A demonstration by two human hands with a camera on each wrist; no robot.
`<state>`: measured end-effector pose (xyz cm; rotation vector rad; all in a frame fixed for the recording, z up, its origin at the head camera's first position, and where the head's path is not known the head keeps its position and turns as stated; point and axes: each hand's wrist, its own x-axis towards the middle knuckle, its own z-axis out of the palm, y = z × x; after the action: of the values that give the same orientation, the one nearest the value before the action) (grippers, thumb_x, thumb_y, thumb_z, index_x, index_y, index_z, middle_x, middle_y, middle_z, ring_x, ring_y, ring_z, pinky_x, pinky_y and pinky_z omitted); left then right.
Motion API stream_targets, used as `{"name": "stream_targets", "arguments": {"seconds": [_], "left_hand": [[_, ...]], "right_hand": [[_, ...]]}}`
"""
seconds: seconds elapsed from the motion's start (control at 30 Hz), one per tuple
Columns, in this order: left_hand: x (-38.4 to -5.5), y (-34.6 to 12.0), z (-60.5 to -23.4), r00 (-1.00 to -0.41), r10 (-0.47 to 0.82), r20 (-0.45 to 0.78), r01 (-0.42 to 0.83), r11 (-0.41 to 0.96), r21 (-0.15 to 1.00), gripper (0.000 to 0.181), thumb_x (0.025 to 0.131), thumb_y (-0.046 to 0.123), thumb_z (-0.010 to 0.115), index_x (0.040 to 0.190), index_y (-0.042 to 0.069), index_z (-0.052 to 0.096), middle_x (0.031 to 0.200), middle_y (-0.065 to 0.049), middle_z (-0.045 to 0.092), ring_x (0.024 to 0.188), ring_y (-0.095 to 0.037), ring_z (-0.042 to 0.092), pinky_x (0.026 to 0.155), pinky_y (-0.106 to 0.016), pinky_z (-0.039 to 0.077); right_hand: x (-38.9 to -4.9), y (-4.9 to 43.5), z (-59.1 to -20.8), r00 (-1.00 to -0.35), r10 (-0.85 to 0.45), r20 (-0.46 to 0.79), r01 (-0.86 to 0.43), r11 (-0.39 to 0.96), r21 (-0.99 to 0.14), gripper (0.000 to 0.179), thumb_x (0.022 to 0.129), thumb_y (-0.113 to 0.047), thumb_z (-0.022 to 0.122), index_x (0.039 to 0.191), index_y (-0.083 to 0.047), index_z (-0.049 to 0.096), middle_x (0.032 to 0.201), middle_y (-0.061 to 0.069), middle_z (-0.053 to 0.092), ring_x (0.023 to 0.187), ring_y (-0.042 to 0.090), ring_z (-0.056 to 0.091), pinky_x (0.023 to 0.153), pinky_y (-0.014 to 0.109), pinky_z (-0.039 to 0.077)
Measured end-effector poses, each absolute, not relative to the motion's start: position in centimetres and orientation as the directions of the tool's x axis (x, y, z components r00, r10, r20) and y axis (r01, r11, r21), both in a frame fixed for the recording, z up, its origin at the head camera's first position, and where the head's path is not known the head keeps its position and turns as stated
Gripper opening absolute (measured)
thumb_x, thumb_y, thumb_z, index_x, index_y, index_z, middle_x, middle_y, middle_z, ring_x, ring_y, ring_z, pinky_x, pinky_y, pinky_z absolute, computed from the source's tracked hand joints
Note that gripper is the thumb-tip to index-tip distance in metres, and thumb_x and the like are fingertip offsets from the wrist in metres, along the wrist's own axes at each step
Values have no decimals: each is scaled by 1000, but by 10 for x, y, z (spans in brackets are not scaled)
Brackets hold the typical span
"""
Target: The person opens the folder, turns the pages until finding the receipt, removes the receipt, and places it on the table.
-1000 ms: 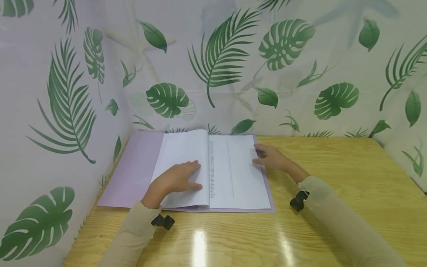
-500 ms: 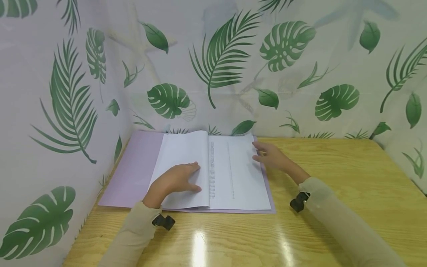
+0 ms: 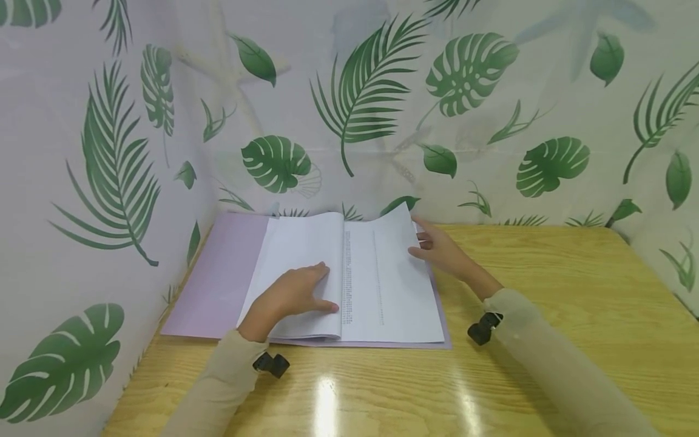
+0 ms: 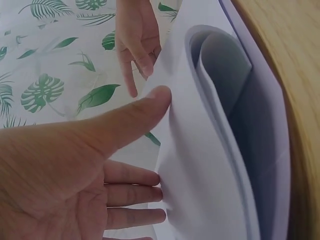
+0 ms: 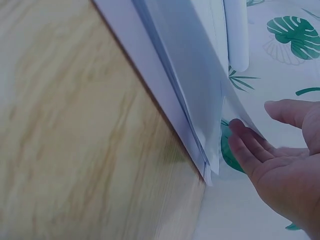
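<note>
A document with a light purple cover [image 3: 229,273] lies spread on the table, several pages turned over to the left. Its right-hand page [image 3: 395,291] bears narrow columns of small print, too small to read. My left hand [image 3: 292,294] rests on the turned pages [image 4: 200,160], thumb spread towards the fold. In the left wrist view those pages bulge in a loop at the near end. At the upper right corner, my right hand [image 3: 442,246] has its fingers behind a raised sheet [image 5: 235,95]; the thumb stands apart from the paper in the right wrist view.
The wooden table [image 3: 546,291] extends to the right and in front of the document. A white cloth with green leaf prints [image 3: 475,170] hangs behind and along the left side. Each sleeve cuff carries a small black camera [image 3: 271,365].
The upper right corner of the right-hand page has risen and bent up with my right hand's fingers. My left thumb has shifted slightly right, close to the fold.
</note>
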<state>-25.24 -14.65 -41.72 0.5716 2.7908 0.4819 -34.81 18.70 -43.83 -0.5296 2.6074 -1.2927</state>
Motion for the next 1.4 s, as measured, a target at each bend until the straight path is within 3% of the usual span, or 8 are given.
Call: {"name": "stream_targets", "arguments": {"seconds": [0.13,0.27,0.53,0.87,1.17,1.4], "left_hand": [[-252,-144,-415,-895,413,-168,341,877,338,93,85,45,81,154,-2,39,164,-19,34,152,-33,34,125,-47,31],[-251,-144,-413,-893,420,-162,347,871,348,91,86,42,81,155,0,39,166,-17,30,154,-34,31,125,-52,31],[-250,-145,-412,-863,480,-155,398,837,376,85,90,35,79,157,3,37,168,-11,26,157,-33,21,127,-51,26],[-251,-145,-413,-861,469,-198,373,846,382,84,91,35,77,157,4,36,168,-10,27,157,-33,23,127,-53,26],[-253,-144,-418,-866,451,-214,354,857,373,85,91,37,77,158,6,35,169,-9,26,157,-31,24,126,-54,26],[-253,-144,-420,-866,448,-221,350,860,372,85,91,37,76,159,6,34,169,-9,25,157,-31,24,127,-53,26]], "right_hand": [[-350,186,-437,-918,-397,7,-233,525,-819,81,101,-9,63,163,-1,12,165,28,24,146,50,38,118,58,38],[-349,185,-435,-918,-396,-3,-220,516,-828,74,101,-11,62,160,4,20,166,27,24,146,49,36,117,57,38],[-343,191,-430,-904,-418,-85,-124,448,-885,61,105,-27,57,154,5,37,157,26,42,143,42,46,116,53,42],[-341,194,-433,-879,-456,-138,-44,368,-929,58,109,-30,48,154,4,37,151,23,49,132,32,55,114,43,48],[-332,193,-437,-863,-478,-162,-4,326,-945,57,111,-33,42,155,4,36,155,26,45,139,39,49,119,55,39],[-328,192,-439,-848,-510,-141,-29,312,-950,56,111,-37,39,147,6,48,143,26,55,119,19,62,108,40,52]]}}
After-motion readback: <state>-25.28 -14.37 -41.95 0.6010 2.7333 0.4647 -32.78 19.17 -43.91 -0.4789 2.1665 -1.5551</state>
